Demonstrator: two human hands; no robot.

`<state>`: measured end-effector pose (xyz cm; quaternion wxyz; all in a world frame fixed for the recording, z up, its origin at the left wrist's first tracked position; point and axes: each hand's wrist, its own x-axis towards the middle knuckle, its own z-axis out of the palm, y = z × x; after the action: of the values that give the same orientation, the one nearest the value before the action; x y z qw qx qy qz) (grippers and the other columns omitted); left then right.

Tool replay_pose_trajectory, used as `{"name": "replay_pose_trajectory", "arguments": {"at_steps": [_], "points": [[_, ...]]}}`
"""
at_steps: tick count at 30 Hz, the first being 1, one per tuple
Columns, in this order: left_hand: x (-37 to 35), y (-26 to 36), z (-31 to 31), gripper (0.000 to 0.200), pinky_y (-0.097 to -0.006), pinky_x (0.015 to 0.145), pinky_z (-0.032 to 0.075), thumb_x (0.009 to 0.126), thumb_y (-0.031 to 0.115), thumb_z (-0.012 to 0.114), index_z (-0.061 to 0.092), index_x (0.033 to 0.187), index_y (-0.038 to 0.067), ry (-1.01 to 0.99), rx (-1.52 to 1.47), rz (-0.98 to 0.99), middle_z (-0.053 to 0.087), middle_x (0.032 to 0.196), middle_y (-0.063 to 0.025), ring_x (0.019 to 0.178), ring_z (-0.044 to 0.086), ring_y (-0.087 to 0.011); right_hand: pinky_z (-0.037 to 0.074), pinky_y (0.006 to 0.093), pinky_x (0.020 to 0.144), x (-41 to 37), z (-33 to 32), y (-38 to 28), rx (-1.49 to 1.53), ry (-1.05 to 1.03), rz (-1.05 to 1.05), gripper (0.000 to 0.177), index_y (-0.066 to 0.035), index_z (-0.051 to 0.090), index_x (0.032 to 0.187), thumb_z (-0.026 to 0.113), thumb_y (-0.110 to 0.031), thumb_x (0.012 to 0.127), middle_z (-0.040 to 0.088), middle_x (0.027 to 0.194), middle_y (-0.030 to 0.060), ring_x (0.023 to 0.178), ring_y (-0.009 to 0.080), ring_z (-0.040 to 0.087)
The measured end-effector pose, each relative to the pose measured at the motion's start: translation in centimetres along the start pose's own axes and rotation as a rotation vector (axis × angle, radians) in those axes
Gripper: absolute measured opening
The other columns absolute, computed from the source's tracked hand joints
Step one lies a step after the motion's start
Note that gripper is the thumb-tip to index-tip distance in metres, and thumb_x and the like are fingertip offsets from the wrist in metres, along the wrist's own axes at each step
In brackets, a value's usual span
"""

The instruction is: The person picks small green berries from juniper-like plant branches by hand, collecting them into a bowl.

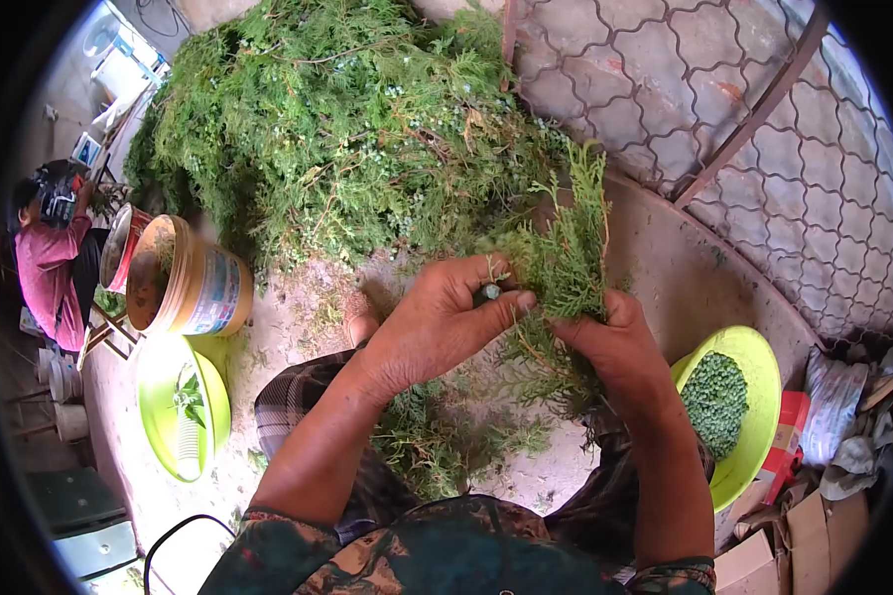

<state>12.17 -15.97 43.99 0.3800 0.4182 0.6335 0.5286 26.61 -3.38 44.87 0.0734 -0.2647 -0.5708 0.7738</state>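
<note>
My right hand point(620, 347) is wrapped round the stems of a leafy evergreen sprig point(577, 243), which stands up from the fist, with more foliage hanging below it. Close by on the left, my left hand point(432, 322) has thumb and forefinger drawn together. A small round blue-green cone point(491, 292) shows between these fingers. The thumb tip reaches the edge of the sprig. Loose evergreen clippings point(422, 436) lie on the floor between my legs. At the right, a yellow-green basin point(764, 367) holds a heap of similar green cones point(714, 407).
A large pile of cut evergreen branches point(337, 129) rises ahead. Left are a tan bucket point(233, 293) and another yellow-green basin point(218, 397). A co-worker point(55, 248) sits farther left. Metal lattice point(685, 89) leans at the upper right; cardboard point(814, 535) lies lower right.
</note>
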Motion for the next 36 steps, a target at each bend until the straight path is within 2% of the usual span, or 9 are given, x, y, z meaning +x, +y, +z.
{"name": "replay_pose_trajectory", "arguments": {"at_steps": [3, 5, 8, 12, 25, 29, 33, 35, 36], "points": [[-0.2, -0.1, -1.0, 0.017, -0.0217, 0.049, 0.034, 0.089, 0.019, 0.058, 0.054, 0.078, 0.006, 0.095, 0.255, -0.104, 0.047, 0.064, 0.0048, 0.055, 0.040, -0.0043, 0.045, 0.0238, 0.073, -0.7, -0.8, -1.9, -0.122, 0.154, -0.054, 0.022, -0.001, 0.062, 0.102, 0.056, -0.005, 0.081, 0.063, 0.090, 0.0014, 0.079, 0.0080, 0.057], [-0.8, -0.2, -5.3, 0.025, -0.0201, 0.037, 0.027, 0.086, 0.029, 0.059, 0.052, 0.072, 0.009, 0.147, -0.471, -0.244, 0.044, 0.059, 0.0036, 0.043, 0.036, -0.0060, 0.045, 0.0240, 0.071, -0.8, -2.9, -2.2, -0.190, 0.292, -0.069, 0.022, -0.001, 0.062, 0.101, 0.056, -0.005, 0.080, 0.063, 0.089, 0.0017, 0.078, 0.0080, 0.057], [-0.7, -0.7, -6.1, 0.023, -0.0192, 0.031, 0.017, 0.085, 0.028, 0.058, 0.050, 0.070, 0.012, 0.179, -0.992, -0.223, 0.042, 0.057, 0.0054, 0.038, 0.029, -0.0030, 0.047, 0.0250, 0.064, -0.3, -5.1, -2.2, 0.021, 0.273, -0.107, 0.019, -0.003, 0.062, 0.100, 0.057, -0.005, 0.081, 0.062, 0.085, 0.0005, 0.074, 0.0076, 0.057], [0.1, -2.1, -3.8, 0.023, -0.0189, 0.035, 0.024, 0.080, 0.016, 0.053, 0.055, 0.097, 0.001, 0.018, -1.248, -0.322, 0.055, 0.079, -0.0086, 0.048, 0.038, -0.0091, 0.046, 0.0243, 0.065, 0.6, -3.4, -1.4, 0.081, 0.272, -0.142, 0.019, -0.003, 0.061, 0.101, 0.061, -0.007, 0.082, 0.062, 0.084, 0.0003, 0.073, 0.0075, 0.057], [0.3, -1.9, -1.9, 0.035, -0.0217, 0.049, 0.034, 0.092, 0.028, 0.042, 0.051, 0.107, -0.002, 0.260, -1.382, -0.381, 0.053, 0.094, -0.0133, 0.068, 0.044, -0.0161, 0.044, 0.0253, 0.065, 1.1, -2.1, -0.2, 0.139, 0.250, -0.098, 0.020, -0.002, 0.061, 0.099, 0.061, -0.015, 0.084, 0.061, 0.084, 0.0008, 0.073, 0.0076, 0.054], [1.0, 1.4, -0.5, 0.023, -0.0253, 0.057, 0.041, 0.091, 0.020, 0.043, 0.054, 0.098, 0.001, 0.753, -1.119, -0.198, 0.057, 0.089, -0.0088, 0.078, 0.051, -0.0159, 0.044, 0.0295, 0.064, 3.2, -1.6, 1.8, -0.127, 0.334, -0.061, 0.025, 0.001, 0.061, 0.097, 0.060, -0.020, 0.083, 0.061, 0.082, 0.0045, 0.071, 0.0115, 0.053], [2.1, 6.3, 5.8, 0.028, -0.0302, 0.071, 0.050, 0.093, 0.021, 0.042, 0.052, 0.107, -0.001, 0.404, -0.844, 0.305, 0.058, 0.102, -0.0155, 0.091, 0.057, -0.0211, 0.045, 0.0317, 0.061, 5.1, 0.3, 4.0, 0.015, 0.311, -0.470, 0.023, 0.003, 0.063, 0.087, 0.059, -0.018, 0.080, 0.062, 0.070, 0.0077, 0.062, 0.0159, 0.055], [2.3, 10.9, 12.1, 0.041, -0.0335, 0.084, 0.048, 0.096, 0.030, 0.038, 0.048, 0.117, -0.003, 0.175, -0.724, 0.200, 0.056, 0.111, -0.0175, 0.105, 0.055, -0.0252, 0.045, 0.0318, 0.062, 5.0, 0.0, 3.8, 0.042, 0.234, -0.669, 0.024, 0.003, 0.063, 0.090, 0.059, -0.018, 0.080, 0.063, 0.072, 0.0088, 0.064, 0.0165, 0.056], [2.3, 13.5, 14.3, 0.043, -0.0343, 0.088, 0.045, 0.096, 0.032, 0.038, 0.047, 0.120, -0.002, 0.180, -0.539, 0.029, 0.054, 0.115, -0.0177, 0.108, 0.054, -0.0259, 0.045, 0.0318, 0.066, 4.4, -0.1, 2.3, -0.078, 0.227, -0.386, 0.025, 0.001, 0.062, 0.095, 0.059, -0.019, 0.081, 0.062, 0.077, 0.0073, 0.071, 0.0152, 0.055]]}}
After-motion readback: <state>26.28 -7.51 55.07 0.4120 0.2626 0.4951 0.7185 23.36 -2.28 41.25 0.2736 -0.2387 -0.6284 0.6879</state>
